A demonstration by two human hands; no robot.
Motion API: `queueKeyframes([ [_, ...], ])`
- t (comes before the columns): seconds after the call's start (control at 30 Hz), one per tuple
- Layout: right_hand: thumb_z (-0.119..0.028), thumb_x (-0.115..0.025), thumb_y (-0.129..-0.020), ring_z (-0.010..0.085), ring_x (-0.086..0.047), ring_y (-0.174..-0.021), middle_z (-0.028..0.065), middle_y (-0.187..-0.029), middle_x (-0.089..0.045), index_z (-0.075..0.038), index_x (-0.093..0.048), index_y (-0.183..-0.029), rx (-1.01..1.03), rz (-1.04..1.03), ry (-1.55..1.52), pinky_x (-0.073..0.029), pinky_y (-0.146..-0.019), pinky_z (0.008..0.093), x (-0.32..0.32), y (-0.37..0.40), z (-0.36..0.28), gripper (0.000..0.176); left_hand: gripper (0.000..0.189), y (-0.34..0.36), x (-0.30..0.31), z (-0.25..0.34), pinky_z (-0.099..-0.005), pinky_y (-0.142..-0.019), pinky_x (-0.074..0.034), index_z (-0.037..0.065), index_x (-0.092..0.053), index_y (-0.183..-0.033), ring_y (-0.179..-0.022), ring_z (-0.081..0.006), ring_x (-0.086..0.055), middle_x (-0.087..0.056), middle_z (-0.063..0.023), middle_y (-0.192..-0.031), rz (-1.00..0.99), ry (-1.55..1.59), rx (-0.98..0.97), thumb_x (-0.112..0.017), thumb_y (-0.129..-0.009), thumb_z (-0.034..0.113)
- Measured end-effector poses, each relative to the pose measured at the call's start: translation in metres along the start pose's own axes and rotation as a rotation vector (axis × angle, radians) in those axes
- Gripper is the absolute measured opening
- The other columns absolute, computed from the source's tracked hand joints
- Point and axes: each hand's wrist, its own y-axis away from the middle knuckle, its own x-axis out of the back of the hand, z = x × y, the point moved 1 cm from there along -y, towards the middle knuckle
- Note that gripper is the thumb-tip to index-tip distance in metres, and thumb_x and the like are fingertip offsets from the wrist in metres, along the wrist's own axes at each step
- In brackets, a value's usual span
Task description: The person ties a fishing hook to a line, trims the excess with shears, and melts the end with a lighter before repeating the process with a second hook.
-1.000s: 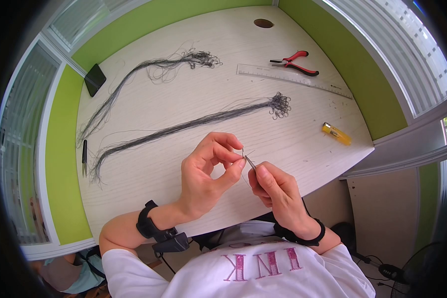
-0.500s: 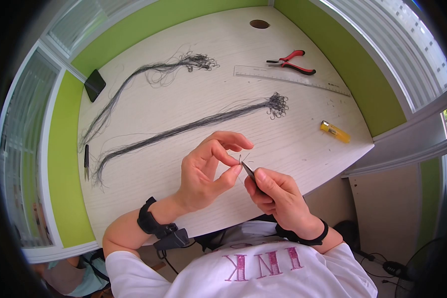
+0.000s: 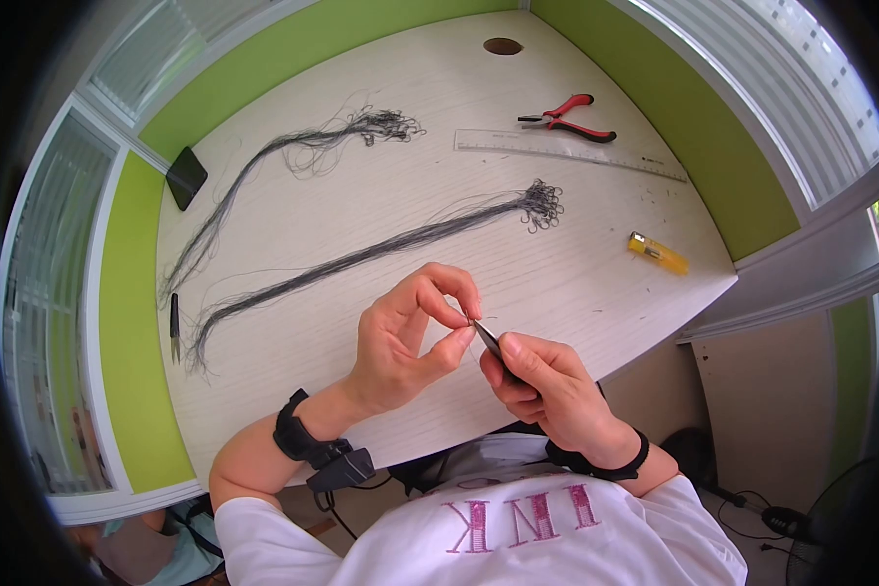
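Observation:
My left hand (image 3: 405,337) pinches a small fish hook (image 3: 473,318) between thumb and fingertips, just above the near edge of the white desk (image 3: 293,244). My right hand (image 3: 542,386) grips a thin dark metal tool (image 3: 485,337) whose tip meets the hook. A fine line runs between the two hands, barely visible. Both hands are held close together, fingertips almost touching.
A bundle of hooks on dark lines (image 3: 381,239) lies across the desk's middle, a second bundle (image 3: 283,156) farther back. Red-handled pliers (image 3: 566,117), a clear ruler (image 3: 566,151), a yellow lighter (image 3: 657,252), a black phone (image 3: 186,178) and a dark small tool (image 3: 174,322) lie around.
My left fingers opened a little and closed again on the hook. Both hands stayed in place while the view shifted slightly.

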Motion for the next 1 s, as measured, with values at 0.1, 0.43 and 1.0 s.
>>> queueKeyframes([
  [0.1, -0.040, -0.038, -0.100, 0.0023, -0.017, -0.053, -0.0093, -0.062, -0.028, -0.009, -0.051, -0.082, 0.000, -0.003, -0.007, -0.014, -0.044, 0.0197, 0.0011, -0.0004, 0.0010, 0.039, 0.014, 0.0003, -0.0004, -0.0004, -0.0330, -0.087, -0.039, 0.005, -0.053, -0.084, -0.094, -0.0158, -0.050, -0.055, -0.0108, -0.100, 0.020, 0.018, 0.024, -0.058, -0.078, -0.007],
  [0.43, -0.041, -0.038, -0.100, 0.0022, -0.017, -0.052, -0.0091, -0.061, -0.028, -0.009, -0.052, -0.083, 0.001, -0.001, -0.046, -0.014, -0.044, 0.0201, 0.0024, -0.0010, 0.0015, 0.039, 0.009, 0.0020, -0.0018, 0.0027, -0.0326, -0.087, -0.040, 0.003, -0.058, -0.083, -0.093, -0.0154, -0.052, -0.057, -0.0096, -0.097, 0.080, 0.020, 0.137, -0.062, -0.079, -0.004],
  [1.0, -0.040, -0.038, -0.100, 0.0029, -0.020, -0.051, -0.0082, -0.061, -0.028, -0.008, -0.050, -0.083, 0.004, -0.039, -0.185, -0.016, -0.044, 0.0201, 0.0024, -0.0034, 0.0014, 0.038, 0.008, 0.0053, -0.0087, 0.0045, -0.0326, -0.091, -0.042, -0.001, -0.065, -0.092, -0.098, -0.0160, -0.055, -0.061, -0.0101, -0.101, 0.188, 0.086, 0.238, -0.063, -0.084, -0.001],
])
